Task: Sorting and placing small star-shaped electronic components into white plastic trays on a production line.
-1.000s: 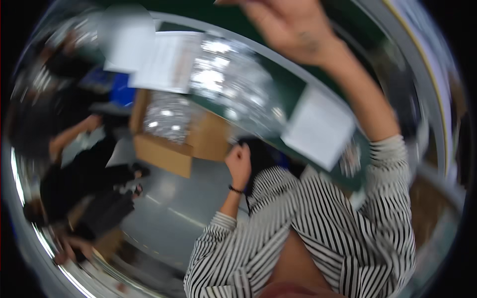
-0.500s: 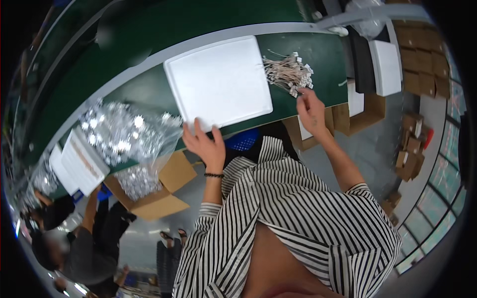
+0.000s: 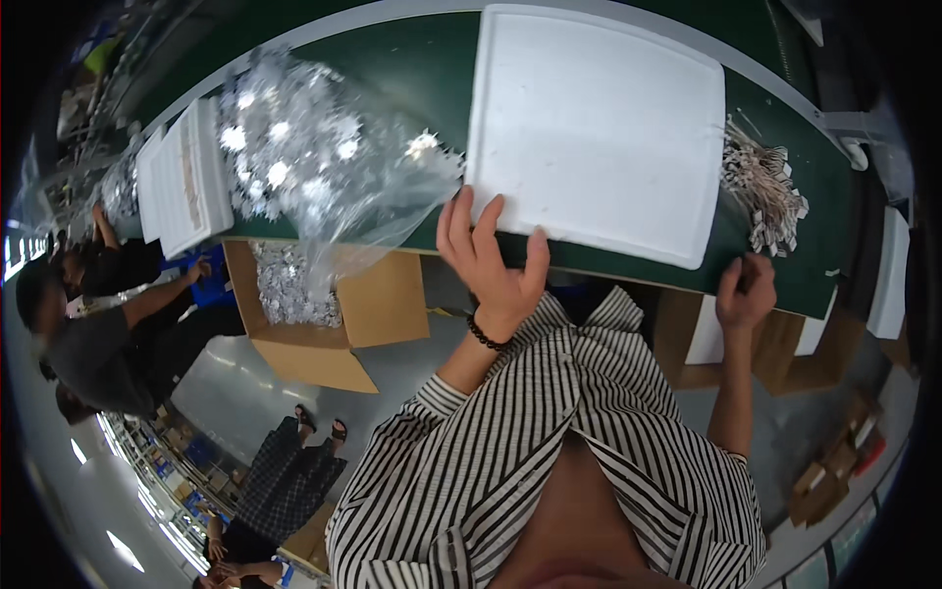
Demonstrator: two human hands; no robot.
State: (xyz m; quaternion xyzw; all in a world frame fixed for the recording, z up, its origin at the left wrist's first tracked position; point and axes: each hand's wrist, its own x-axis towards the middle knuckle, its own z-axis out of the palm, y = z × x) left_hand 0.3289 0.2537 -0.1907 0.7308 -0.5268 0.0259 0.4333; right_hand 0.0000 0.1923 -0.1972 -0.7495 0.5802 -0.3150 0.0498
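Note:
A shallow white tray (image 3: 599, 137) with a raised rim lies on the green table (image 3: 412, 59). At its near left corner, my left hand (image 3: 496, 265) is open, fingers spread and fingertips at the rim. To the tray's right sits a loose bundle of thin beige wires (image 3: 760, 182) with small white connectors. My right hand (image 3: 746, 293) is at the table's near edge, just below that bundle and apart from it. Its fingers are curled in; what they hold, if anything, is hidden.
Left of the tray, a clear plastic bag (image 3: 334, 167) of silvery star-shaped pieces hangs toward an open cardboard box (image 3: 388, 299) with similar pieces. Stacked white trays (image 3: 186, 182) stand farther left, near a co-worker (image 3: 98, 344). More cardboard boxes (image 3: 770, 358) stand below right.
The view has swung, so the table's things appear farther right. My right hand has drawn back from the wire bundle toward the table edge. My left hand stays at the tray's corner.

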